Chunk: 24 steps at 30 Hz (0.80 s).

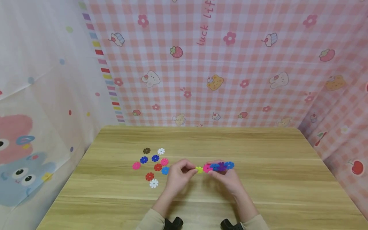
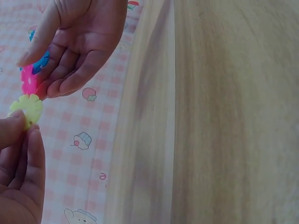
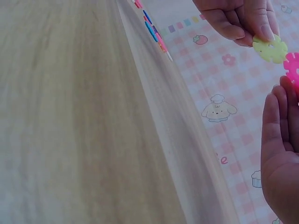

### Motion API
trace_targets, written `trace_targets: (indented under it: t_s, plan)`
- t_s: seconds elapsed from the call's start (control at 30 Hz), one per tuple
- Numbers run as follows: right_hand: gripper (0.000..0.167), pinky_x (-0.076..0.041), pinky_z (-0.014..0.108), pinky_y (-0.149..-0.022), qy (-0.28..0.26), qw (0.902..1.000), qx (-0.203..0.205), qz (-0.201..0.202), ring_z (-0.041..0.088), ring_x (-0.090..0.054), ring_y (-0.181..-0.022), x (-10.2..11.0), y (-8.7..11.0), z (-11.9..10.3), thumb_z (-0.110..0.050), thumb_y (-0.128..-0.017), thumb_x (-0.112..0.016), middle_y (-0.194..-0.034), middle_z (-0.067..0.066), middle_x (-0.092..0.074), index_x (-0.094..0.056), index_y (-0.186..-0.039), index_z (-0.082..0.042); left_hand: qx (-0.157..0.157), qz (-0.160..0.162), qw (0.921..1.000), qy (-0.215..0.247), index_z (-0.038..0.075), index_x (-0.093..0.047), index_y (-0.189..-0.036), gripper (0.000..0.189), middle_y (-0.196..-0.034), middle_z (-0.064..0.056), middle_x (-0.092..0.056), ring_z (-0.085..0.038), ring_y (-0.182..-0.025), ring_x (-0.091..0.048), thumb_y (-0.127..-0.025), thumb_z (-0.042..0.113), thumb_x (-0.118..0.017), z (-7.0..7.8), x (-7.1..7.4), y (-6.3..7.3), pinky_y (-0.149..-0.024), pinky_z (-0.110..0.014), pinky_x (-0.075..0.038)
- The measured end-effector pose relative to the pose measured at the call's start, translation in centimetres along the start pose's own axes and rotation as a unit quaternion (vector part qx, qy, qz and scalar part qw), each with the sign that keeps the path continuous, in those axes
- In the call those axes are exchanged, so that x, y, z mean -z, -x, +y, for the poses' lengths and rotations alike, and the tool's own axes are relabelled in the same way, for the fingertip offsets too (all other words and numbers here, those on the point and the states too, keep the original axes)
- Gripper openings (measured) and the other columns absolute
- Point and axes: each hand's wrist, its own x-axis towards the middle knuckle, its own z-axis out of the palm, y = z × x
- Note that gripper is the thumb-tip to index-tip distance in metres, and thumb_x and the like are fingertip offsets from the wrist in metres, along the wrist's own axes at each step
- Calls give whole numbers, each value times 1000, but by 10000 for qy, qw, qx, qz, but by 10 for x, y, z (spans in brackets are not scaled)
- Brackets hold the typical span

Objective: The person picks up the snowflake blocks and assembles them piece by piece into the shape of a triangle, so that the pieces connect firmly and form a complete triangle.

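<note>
My left hand (image 1: 177, 175) pinches a yellow-green notched plastic disc (image 1: 199, 170) between thumb and fingers. To its right, my right hand (image 1: 230, 181) holds a row of joined discs by its pink disc (image 1: 207, 168), thumb on the near side and fingers behind. After the pink one come a blue disc (image 1: 214, 167), a purple disc (image 1: 221, 166) and another blue disc (image 1: 229, 165) at the far right end. In the right wrist view the rims of the yellow-green disc (image 3: 271, 49) and the pink disc (image 3: 292, 65) meet; whether their notches interlock I cannot tell.
Several loose discs lie flat left of my hands, among them a brown disc (image 1: 146, 150), a white disc (image 1: 153, 183), a red disc (image 1: 149, 176) and a light blue disc (image 1: 165, 170). The wooden table (image 1: 273, 191) ends at a checked cloth (image 1: 230, 64) behind.
</note>
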Motion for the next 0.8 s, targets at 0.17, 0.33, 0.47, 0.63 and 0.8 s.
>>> trace_targets:
  t_s: [0.17,0.33,0.47,0.63,0.8]
  plan:
    - [34,-52,26,-88,-2,9999,-90,110,12,-67,-98,0,0,1,3,-87,-71,-105,-3,-72,-60,-117,15,40,52,9999,-90,7,-71,-85,11,-80,1,-68,-10,-71,-60,-81,0,-78,0,0,0,-64,-24,-54]
    - [33,-52,26,-88,27,10000,-25,27,12,-67,-98,-1,0,1,3,-87,-71,-106,-5,-72,-60,-117,15,-65,85,9999,-128,6,-70,-84,11,-80,0,-68,-11,-71,-60,-81,-1,-78,2,-2,0,-64,-24,-54]
    - [32,-53,26,-87,-13,9999,131,-42,11,-67,-98,-1,-1,2,5,-88,-69,-105,-5,-72,-59,-116,17,-117,119,9997,-151,4,-69,-83,12,-79,-2,-67,-11,-70,-59,-81,-3,-78,3,-6,0,-63,-24,-53]
    - [34,-52,25,-88,-97,9999,123,-1,10,-67,-97,-2,0,1,5,-88,-69,-104,-7,-72,-57,-117,19,-138,226,9996,21,3,-68,-82,14,-77,-3,-66,-12,-70,-59,-79,-6,-78,3,-11,1,-64,-24,-54]
    - [32,-52,25,-88,-169,9998,143,5,9,-67,-97,-3,1,1,5,-89,-68,-105,-5,-73,-56,-115,21,-182,264,9995,-6,3,-67,-81,15,-77,-2,-65,-11,-69,-58,-79,-7,-77,7,-13,2,-63,-23,-54]
